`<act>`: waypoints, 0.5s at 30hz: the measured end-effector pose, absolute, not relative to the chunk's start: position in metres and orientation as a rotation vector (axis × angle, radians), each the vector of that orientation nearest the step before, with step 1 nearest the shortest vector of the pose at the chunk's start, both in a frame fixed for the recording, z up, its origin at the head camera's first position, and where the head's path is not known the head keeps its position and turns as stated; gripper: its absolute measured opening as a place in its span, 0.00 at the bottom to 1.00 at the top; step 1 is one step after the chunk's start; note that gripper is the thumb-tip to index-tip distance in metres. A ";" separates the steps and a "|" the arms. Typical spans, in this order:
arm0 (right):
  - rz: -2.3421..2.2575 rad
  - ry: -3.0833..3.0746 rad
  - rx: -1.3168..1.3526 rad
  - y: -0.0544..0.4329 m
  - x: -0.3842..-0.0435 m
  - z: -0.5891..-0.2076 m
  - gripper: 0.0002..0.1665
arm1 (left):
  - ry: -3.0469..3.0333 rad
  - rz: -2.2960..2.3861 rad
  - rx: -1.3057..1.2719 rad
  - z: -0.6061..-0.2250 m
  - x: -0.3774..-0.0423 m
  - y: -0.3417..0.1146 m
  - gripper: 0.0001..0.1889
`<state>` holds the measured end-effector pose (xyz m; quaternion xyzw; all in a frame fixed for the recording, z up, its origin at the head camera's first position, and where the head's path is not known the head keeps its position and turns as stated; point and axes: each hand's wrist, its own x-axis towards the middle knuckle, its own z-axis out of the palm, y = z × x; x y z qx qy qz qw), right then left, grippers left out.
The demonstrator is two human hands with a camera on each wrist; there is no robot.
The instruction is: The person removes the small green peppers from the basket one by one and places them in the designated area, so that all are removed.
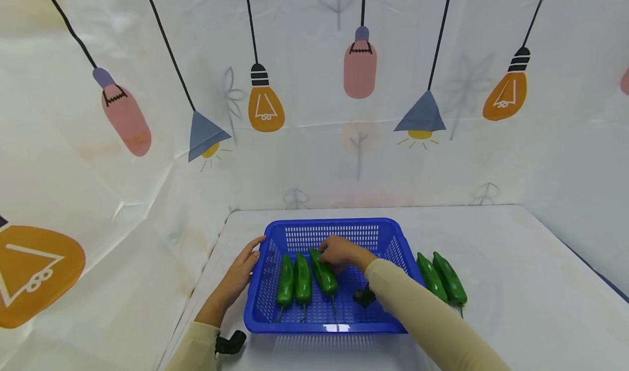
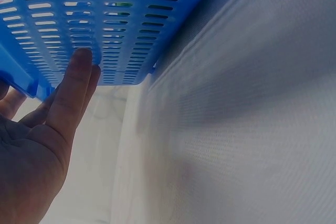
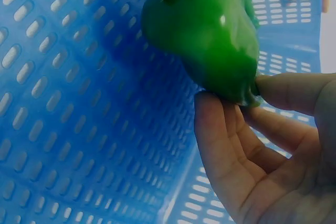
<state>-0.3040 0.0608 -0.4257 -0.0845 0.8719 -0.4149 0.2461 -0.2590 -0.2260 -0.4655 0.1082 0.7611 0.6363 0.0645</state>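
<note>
In the head view three green chili peppers lie side by side in a blue plastic basket [image 1: 373,325], stems toward the near side. My right hand [image 1: 342,252] is over the basket at the far end of the rightmost pepper [image 1: 325,277]. The right wrist view shows my thumb and fingers pinching the tip of that pepper [image 3: 215,35]. To its left are the middle pepper [image 1: 302,281] and the left pepper [image 1: 285,283]. My left hand [image 1: 239,270] touches the basket's left side, its straight fingers [image 2: 73,90] against the slotted outer wall [image 2: 121,30].
Two more green peppers, one closer [image 1: 431,277] and one farther right [image 1: 450,278], lie on the white table [image 1: 511,283] just right of the basket. A white sheet [image 1: 304,169] printed with lamps hangs behind and at the left.
</note>
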 end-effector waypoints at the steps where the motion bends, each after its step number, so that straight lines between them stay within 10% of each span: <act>1: -1.127 2.384 -0.236 0.061 -0.303 -0.425 0.22 | 2.295 1.923 0.329 -0.465 -0.259 -0.226 0.23; 15: -1.136 2.433 -0.326 0.074 -0.298 -0.416 0.20 | 2.285 1.936 0.304 -0.466 -0.258 -0.225 0.23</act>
